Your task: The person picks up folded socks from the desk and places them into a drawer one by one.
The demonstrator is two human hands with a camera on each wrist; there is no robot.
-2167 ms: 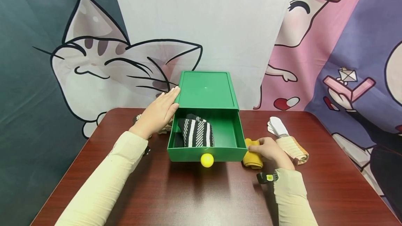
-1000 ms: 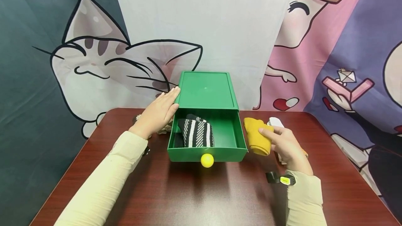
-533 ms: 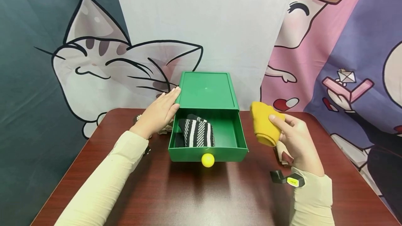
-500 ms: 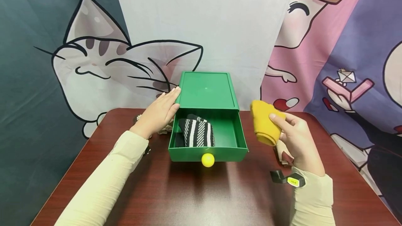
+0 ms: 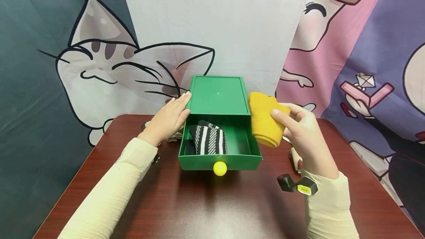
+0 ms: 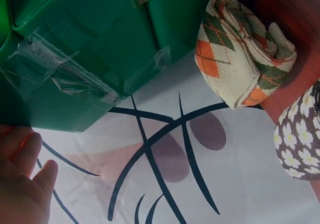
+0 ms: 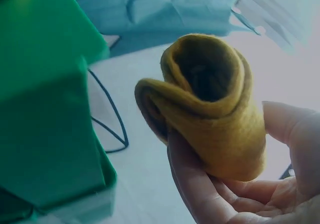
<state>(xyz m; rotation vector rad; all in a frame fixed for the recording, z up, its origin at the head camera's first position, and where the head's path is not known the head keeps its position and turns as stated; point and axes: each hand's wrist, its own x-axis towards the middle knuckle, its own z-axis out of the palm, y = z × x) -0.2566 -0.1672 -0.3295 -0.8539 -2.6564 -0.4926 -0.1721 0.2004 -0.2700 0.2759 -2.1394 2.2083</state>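
Note:
A rolled yellow sock (image 5: pixel 267 119) is pinched between the thumb and fingers of my right hand (image 5: pixel 303 135), raised beside the right side of the pulled-out drawer. The right wrist view shows the rolled end of the yellow sock (image 7: pixel 215 109) above my palm. My left hand (image 5: pixel 167 121) lies with straight fingers against the left side of the green box (image 5: pixel 217 95). Inside the open green drawer (image 5: pixel 239 161), black-and-white patterned socks (image 5: pixel 209 139) sit at the left. A round yellow knob (image 5: pixel 220 168) is on the drawer front.
Left of the box, in the left wrist view, lie a rolled argyle sock (image 6: pixel 240 54) and a dark daisy-patterned sock (image 6: pixel 302 139). A cream sock (image 5: pixel 295 158) lies on the brown table (image 5: pixel 212 209), partly hidden by my right hand. A printed cloth (image 5: pixel 245 21) hangs behind.
My right hand has lifted the yellow sock off the table, carried it up and right, then brought it left to the drawer's right edge. The left hand has stayed put.

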